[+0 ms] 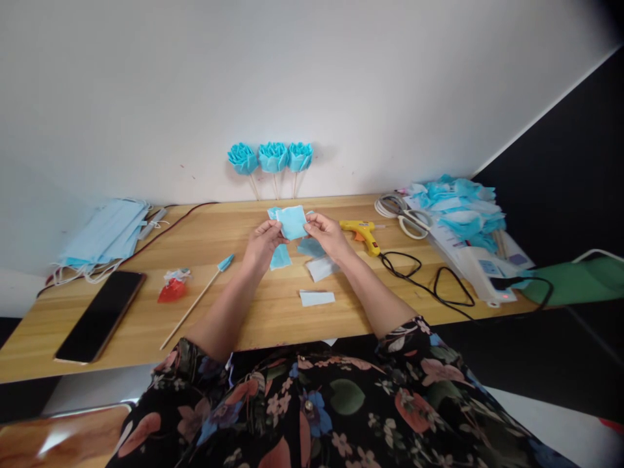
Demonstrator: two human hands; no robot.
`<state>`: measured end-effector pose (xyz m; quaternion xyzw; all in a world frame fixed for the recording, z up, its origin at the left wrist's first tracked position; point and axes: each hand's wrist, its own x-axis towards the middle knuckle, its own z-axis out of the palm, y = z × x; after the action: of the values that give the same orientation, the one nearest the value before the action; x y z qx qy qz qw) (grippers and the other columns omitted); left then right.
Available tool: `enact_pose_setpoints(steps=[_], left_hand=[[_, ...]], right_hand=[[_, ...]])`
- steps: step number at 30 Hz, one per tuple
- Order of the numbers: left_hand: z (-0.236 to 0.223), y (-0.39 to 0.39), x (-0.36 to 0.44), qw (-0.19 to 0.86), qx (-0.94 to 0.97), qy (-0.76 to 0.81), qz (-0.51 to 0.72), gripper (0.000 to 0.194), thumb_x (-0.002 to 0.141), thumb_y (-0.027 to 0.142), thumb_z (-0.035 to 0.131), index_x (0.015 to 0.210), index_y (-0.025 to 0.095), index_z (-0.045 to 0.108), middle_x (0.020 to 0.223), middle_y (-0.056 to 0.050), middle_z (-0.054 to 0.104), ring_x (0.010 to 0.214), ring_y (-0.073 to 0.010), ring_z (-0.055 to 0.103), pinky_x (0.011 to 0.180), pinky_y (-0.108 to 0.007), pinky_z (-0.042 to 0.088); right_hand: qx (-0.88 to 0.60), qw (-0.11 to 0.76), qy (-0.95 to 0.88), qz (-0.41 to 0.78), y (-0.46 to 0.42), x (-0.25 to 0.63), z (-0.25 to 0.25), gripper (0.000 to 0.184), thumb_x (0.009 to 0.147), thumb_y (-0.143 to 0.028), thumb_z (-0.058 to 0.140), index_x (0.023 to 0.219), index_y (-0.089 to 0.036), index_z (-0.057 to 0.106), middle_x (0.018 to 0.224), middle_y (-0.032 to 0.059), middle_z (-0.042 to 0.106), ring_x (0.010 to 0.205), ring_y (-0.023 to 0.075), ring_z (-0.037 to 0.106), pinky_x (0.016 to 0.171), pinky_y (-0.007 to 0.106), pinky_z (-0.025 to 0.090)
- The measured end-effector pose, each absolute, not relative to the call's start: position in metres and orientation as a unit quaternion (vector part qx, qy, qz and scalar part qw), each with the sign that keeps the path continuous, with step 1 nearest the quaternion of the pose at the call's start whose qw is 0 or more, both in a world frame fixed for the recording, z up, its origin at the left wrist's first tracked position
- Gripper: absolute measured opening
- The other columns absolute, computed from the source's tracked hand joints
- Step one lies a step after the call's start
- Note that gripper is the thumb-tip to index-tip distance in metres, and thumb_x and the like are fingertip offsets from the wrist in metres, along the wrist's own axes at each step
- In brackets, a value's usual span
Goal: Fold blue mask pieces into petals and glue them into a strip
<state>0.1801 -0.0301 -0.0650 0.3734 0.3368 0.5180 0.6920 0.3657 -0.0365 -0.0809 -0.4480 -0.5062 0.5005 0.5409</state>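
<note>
Both my hands are raised over the middle of the wooden table (273,305). Between them is a light blue square of mask fabric (292,221): my left hand (262,244) pinches its left edge and my right hand (327,233) pinches its right edge. Under the hands lie more cut pieces: a blue one (281,257), another blue one (311,247), a white one (322,267) and a white strip (316,298). A wooden stick with a blue rolled tip (196,302) lies to the left of my left arm.
Three finished blue fabric roses (272,158) lean on the wall. A yellow glue gun (363,233) with black cord (439,279) lies right, beside scissors (412,221) and a heap of blue scraps (461,211). Left: stacked face masks (104,235), a phone (101,315), a red packet (172,289).
</note>
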Motion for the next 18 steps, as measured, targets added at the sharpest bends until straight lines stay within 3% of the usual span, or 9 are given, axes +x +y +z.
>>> enact_pose_setpoints(steps=[9, 15, 18], left_hand=[[-0.066, -0.03, 0.181, 0.657, 0.413, 0.364, 0.515, 0.037, 0.069, 0.045, 0.088, 0.076, 0.015, 0.067, 0.063, 0.002, 0.061, 0.058, -0.0096, 0.059, 0.059, -0.024, 0.053], [-0.064, -0.031, 0.182, 0.645, 0.426, 0.373, 0.513, 0.039, 0.066, 0.047, 0.088, 0.075, 0.016, 0.067, 0.06, 0.004, 0.057, 0.054, -0.009, 0.056, 0.055, -0.023, 0.052], [-0.062, -0.035, 0.183, 0.654, 0.447, 0.357, 0.495, 0.04, 0.065, 0.048, 0.088, 0.074, 0.016, 0.066, 0.06, 0.004, 0.059, 0.056, -0.0092, 0.057, 0.056, -0.023, 0.053]], right_hand=[[-0.456, 0.508, -0.493, 0.539, -0.041, 0.366, -0.075, 0.044, 0.068, -0.055, 0.082, 0.095, -0.021, 0.073, 0.085, 0.0017, 0.07, 0.077, 0.0184, 0.065, 0.076, 0.035, 0.058], [-0.437, 0.501, -0.494, 0.56, -0.045, 0.366, -0.07, 0.048, 0.075, -0.068, 0.074, 0.077, -0.021, 0.066, 0.077, 0.0001, 0.062, 0.074, 0.0145, 0.058, 0.075, 0.03, 0.054], [-0.408, 0.492, -0.501, 0.583, -0.046, 0.366, -0.068, 0.05, 0.079, -0.071, 0.07, 0.079, -0.021, 0.064, 0.079, 0.0, 0.061, 0.076, 0.014, 0.058, 0.075, 0.029, 0.053]])
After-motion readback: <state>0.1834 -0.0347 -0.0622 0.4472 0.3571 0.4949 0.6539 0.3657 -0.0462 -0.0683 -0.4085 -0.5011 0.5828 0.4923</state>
